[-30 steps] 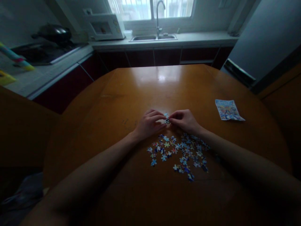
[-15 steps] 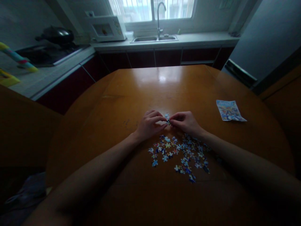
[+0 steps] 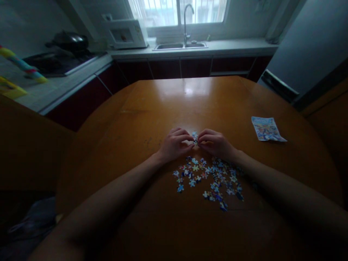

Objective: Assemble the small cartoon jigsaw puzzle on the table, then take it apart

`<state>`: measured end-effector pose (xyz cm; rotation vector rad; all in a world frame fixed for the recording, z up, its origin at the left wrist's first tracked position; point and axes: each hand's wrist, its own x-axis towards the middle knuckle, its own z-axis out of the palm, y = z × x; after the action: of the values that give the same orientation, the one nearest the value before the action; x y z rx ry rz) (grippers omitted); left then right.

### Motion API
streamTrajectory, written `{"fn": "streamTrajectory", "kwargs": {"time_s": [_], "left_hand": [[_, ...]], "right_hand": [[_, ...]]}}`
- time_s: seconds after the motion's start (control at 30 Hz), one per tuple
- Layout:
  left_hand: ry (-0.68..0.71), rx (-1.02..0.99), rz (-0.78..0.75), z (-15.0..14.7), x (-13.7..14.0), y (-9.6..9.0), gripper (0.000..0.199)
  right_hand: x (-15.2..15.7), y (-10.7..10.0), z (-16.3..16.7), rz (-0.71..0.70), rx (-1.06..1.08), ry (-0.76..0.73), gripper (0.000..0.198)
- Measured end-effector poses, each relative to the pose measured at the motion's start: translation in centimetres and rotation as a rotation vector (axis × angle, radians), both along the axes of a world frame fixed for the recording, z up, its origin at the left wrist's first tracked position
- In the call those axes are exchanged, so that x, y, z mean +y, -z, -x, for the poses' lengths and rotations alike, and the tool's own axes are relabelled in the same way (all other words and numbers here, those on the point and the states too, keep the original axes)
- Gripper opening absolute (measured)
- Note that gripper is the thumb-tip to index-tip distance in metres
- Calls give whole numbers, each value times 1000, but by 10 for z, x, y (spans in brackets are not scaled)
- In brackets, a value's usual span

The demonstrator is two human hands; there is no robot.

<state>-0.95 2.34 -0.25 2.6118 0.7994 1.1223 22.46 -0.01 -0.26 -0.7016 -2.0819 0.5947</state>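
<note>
A small strip of joined jigsaw puzzle pieces (image 3: 194, 135) lies on the wooden table between my two hands. My left hand (image 3: 177, 143) is at its left edge, with thumb and fingertips closed on the near end of the strip. From the right, my right hand (image 3: 214, 143) pinches the same near end; its fingertips partly hide the pieces there. Closer to me, just below both hands, loose jigsaw pieces (image 3: 204, 174) are spread in a scattered heap, some of them under my right forearm.
A creased printed picture sheet (image 3: 268, 129) lies on the right of the table (image 3: 163, 101). Beyond the table stand a counter with a sink (image 3: 170, 46), a microwave (image 3: 125, 34) and, at left, a stove with a black pan (image 3: 69, 40). A fridge (image 3: 307, 47) rises at right.
My right hand's fingers have shifted slightly and curl closer around the near end of the strip. My left hand stays at its side of the strip. The whole view has moved a little.
</note>
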Motion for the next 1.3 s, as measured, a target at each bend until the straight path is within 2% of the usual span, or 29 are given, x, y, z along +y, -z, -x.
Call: {"fn": "streamTrajectory", "kwargs": {"time_s": [0.2,0.33,0.47,0.73,1.03,1.3], "left_hand": [[32,-11,53,2,2,-1,18],[-10,0,118,3,4,1,21],[-61,25,93,2,5,5,9],[-27,33,72,3,8,8,17],[21,16,66,1,5,6,12],[-5,50,84,4,7,13,13]], "right_hand": [[0,-1,0,-53,-14,5,8],[5,2,-5,-37,-30,68,8],[8,5,-8,2,-62,133,8],[8,8,-6,46,-103,158,9],[8,7,-5,31,-130,119,11],[8,10,-1,50,-199,40,14]]}}
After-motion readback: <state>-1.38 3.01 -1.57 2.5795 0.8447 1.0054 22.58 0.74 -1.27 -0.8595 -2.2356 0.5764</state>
